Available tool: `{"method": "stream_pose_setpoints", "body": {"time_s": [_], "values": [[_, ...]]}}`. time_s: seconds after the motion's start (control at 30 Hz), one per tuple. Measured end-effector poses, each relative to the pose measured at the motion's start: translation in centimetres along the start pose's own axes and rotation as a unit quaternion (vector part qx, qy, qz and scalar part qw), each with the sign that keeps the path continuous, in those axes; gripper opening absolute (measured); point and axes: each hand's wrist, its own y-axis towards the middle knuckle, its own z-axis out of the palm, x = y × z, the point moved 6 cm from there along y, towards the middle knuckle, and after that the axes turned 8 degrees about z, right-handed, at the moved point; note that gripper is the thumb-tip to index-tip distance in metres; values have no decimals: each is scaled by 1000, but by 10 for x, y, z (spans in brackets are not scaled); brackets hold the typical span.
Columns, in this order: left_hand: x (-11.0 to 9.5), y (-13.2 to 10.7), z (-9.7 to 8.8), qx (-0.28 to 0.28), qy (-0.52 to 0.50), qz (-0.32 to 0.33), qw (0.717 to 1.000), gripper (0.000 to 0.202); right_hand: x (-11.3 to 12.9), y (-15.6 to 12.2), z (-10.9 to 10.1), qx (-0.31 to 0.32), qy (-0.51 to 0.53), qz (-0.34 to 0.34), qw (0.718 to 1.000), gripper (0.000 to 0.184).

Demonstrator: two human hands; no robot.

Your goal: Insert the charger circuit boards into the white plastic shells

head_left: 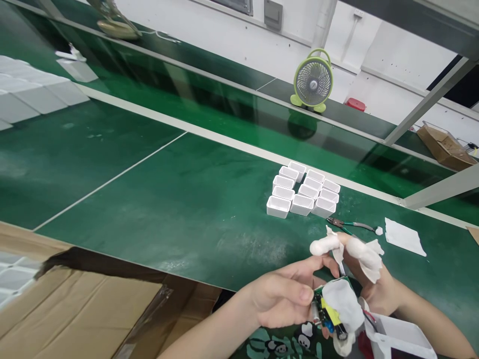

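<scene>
My left hand (284, 296) grips a small circuit board (318, 304) by its edge, thumb on top. A white soft lump (342, 304) covers much of the board, and yellow tape (330, 311) shows beside it. My right hand (381, 284) is curled close behind the board, with white wrappings (364, 255) on its fingers; what they close on is hidden. Below it, a white plastic case (404, 336) lies tilted, with red and black wires (369, 317) between it and the board. Beyond my hands lie cutting pliers (337, 222) with green-grey handles.
Several open white plastic cases (302, 203) stand grouped on the green bench (168, 199). A white sheet (404, 236) lies to the right. More white boxes (33, 92) fill the far left. A green fan (313, 82) sits on the back shelf; cardboard (75, 314) is at lower left.
</scene>
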Motion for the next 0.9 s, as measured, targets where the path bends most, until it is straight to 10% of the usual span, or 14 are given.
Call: {"method": "stream_pose_setpoints", "body": {"time_s": [0.27, 0.73, 0.9], "values": [[0, 2, -1, -10, -13, 4, 1000, 71, 14, 8, -1, 10, -38, -21, 999, 36], [1, 6, 2, 7, -72, 6, 997, 44, 4, 13, 0, 17, 16, -20, 1000, 60], [-4, 5, 2, 18, -66, 19, 997, 49, -2, 4, 3, 7, -76, 2, 997, 43]]}}
